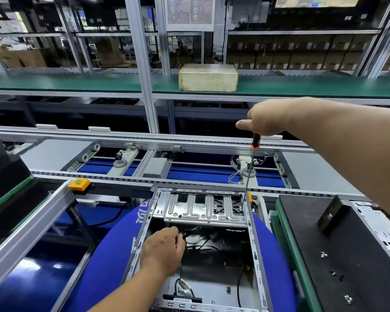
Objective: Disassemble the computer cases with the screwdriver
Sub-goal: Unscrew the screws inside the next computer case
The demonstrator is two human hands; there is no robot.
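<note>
the open computer case [196,251] lies in front of me at the bottom centre of the view, its side panel off and its inside facing up, resting on something blue with white lettering [113,251]. across its far end i see a ribbed silver drive cage [203,210]; nearer to me the dark interior holds loose black cables [203,242].

i have the screwdriver [249,174] nearly upright over the far right corner of the case, leaning a little, its thin shaft running down to a tip that sits at the right edge of the drive cage, on or just at a screw there, too small for me to be sure. my right hand [266,119] is closed around the top of the black handle with its orange collar, high above the case, the thumb sticking out to the left.

my left hand [164,251] is down inside the case near its left wall, fingers curled in among the cables; i cannot tell whether it actually grips one.

to the right, a black mat [313,244] on a green-edged bench carries several small loose screws [334,273] and a second computer case [374,221] at the far right edge. to the left, an orange box with a green button [79,184] sits on an aluminium rail. beyond the case runs a conveyor line [144,163] with rollers, and higher up a green shelf bears a pale yellowed box [208,77].
</note>
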